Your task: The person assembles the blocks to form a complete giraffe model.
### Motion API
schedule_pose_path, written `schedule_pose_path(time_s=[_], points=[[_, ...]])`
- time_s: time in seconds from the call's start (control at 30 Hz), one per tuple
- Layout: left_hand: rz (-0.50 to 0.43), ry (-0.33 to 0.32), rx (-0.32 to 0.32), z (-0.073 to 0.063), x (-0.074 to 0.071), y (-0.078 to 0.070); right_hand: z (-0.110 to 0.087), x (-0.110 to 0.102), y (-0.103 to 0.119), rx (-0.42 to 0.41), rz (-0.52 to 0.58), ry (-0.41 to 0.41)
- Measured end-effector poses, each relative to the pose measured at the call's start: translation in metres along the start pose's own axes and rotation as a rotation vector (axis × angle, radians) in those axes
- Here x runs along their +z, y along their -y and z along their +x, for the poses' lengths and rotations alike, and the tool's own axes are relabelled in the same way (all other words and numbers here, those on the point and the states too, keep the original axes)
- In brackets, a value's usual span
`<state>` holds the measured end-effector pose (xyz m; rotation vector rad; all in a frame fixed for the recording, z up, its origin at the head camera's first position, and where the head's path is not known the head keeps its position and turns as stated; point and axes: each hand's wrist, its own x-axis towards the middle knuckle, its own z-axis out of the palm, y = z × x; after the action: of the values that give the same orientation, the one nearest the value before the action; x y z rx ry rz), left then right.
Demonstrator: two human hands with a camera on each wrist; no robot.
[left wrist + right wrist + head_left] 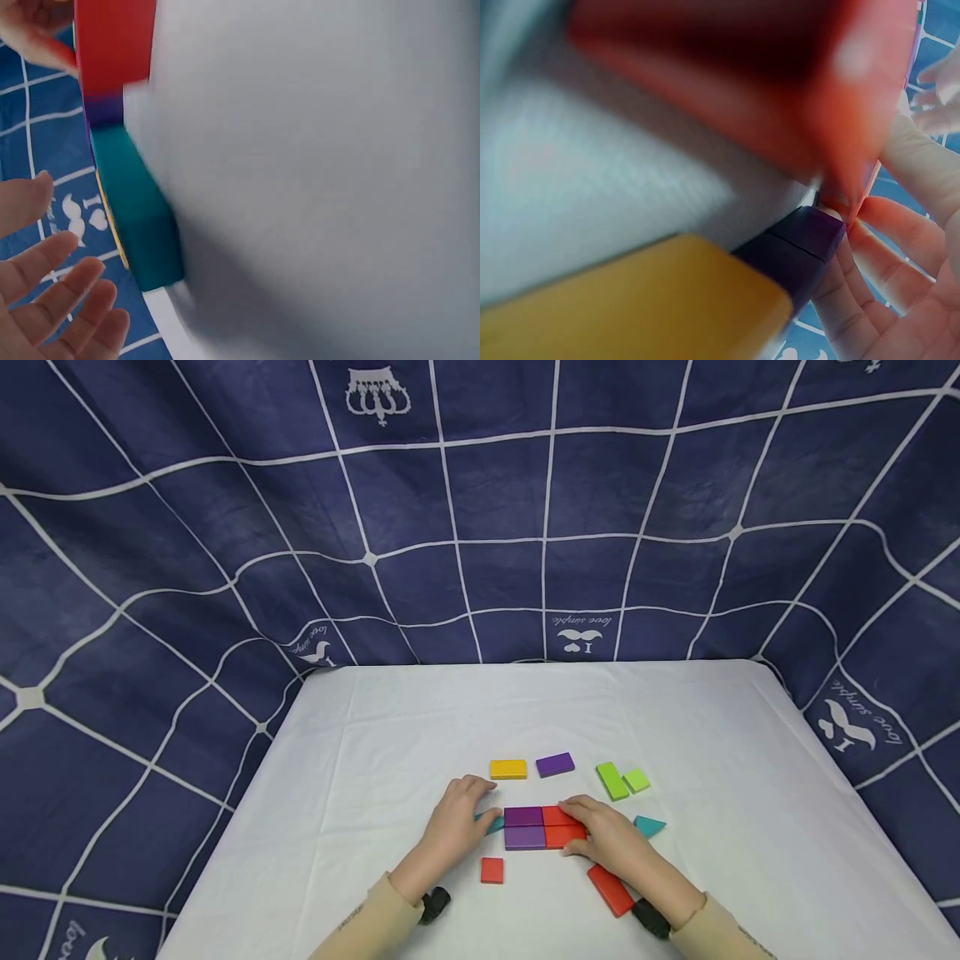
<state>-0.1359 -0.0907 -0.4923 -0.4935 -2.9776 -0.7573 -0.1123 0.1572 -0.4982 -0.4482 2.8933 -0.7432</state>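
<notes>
Two purple blocks [523, 837] and two red blocks [562, 837] lie flush together as one rectangle in the head view. My right hand [603, 831] holds the red pair from the right, thumb along the near edge and fingers at the far edge. At the rectangle's left end, a teal block [492, 824] is partly covered by my left hand [453, 818]. In the left wrist view that hand [56, 300] has its fingers spread and relaxed, beside the teal block [139, 210] with a gap between.
Behind the rectangle lie a yellow block [507, 769], a purple block [555, 765] and two green blocks [612, 782]. A small red square [492, 870] sits nearer. A red block [611, 890] and a teal triangle [648, 827] flank the right forearm. White cloth [360, 760] covers the table.
</notes>
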Motion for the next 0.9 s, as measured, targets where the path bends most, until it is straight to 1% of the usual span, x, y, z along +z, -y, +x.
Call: schedule_pose_path(time_s=[0.1, 0.2, 0.3, 0.37, 0.47, 0.6, 0.77, 0.9], points=[[0.003, -0.003, -0.002, 0.013, -0.001, 0.003, -0.001, 0.003, -0.001, 0.004, 0.010, 0.011], [0.002, 0.001, 0.015, 0.030, 0.001, 0.007, -0.003, 0.005, -0.002, -0.007, 0.005, 0.013], [-0.006, 0.020, 0.021, 0.045, 0.003, 0.008, -0.003, 0.005, -0.002, -0.011, -0.001, 0.007], [-0.008, 0.039, 0.015, 0.052, 0.004, 0.008, -0.002, 0.005, -0.002, -0.006, 0.002, 0.008], [0.000, 0.076, 0.005, 0.057, 0.007, 0.008, -0.001, 0.005, -0.002, 0.008, 0.011, 0.015], [0.006, 0.115, -0.008, 0.060, 0.010, 0.011, -0.001, 0.005, -0.002, 0.011, 0.007, 0.020], [0.029, 0.122, 0.002, 0.065, 0.012, 0.014, 0.000, 0.002, -0.001, -0.016, -0.012, -0.009], [0.025, 0.092, 0.016, 0.067, 0.009, 0.016, 0.001, 0.000, -0.001, -0.026, -0.020, -0.017]])
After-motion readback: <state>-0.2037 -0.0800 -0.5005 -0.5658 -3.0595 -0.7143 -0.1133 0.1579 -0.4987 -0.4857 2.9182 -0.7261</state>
